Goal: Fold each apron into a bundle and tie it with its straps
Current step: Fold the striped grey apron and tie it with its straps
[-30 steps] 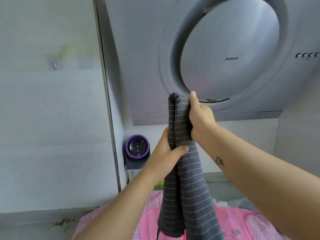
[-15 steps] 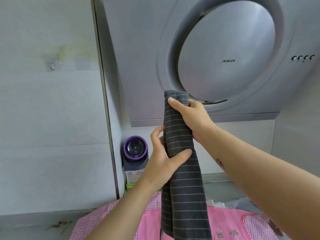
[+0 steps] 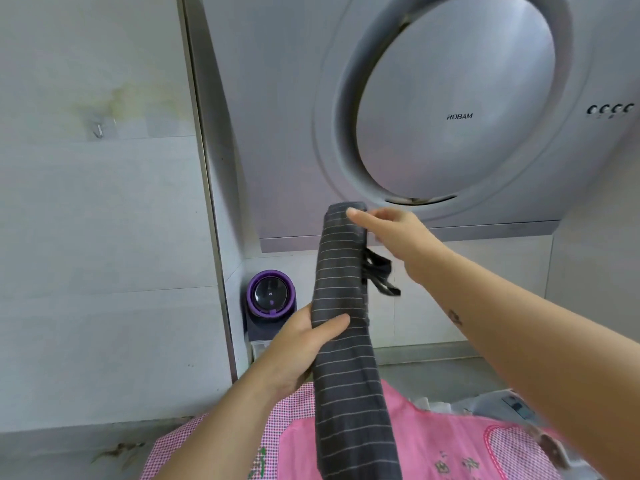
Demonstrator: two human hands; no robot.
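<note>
A dark grey apron with thin white stripes point(image 3: 343, 278) hangs folded into a long narrow strip in front of me. My left hand point(image 3: 304, 344) grips it at mid-height, thumb across the front. My right hand point(image 3: 388, 230) is at the strip's top right edge with the index finger stretched over the fabric; how its other fingers lie is unclear. Dark straps point(image 3: 379, 275) dangle in a loop just below my right hand. A pink apron with checked trim point(image 3: 443, 445) lies flat underneath.
A large silver range hood point(image 3: 450, 109) hangs close behind the apron. A purple-rimmed round appliance point(image 3: 270, 296) stands in the corner by the wall. Grey tiled wall fills the left; a metal hook point(image 3: 98, 128) is fixed to it.
My right hand has loosened from a full grip on the apron's top and shifted right, and the dark straps have come into view below it. My left hand has stayed on the middle.
</note>
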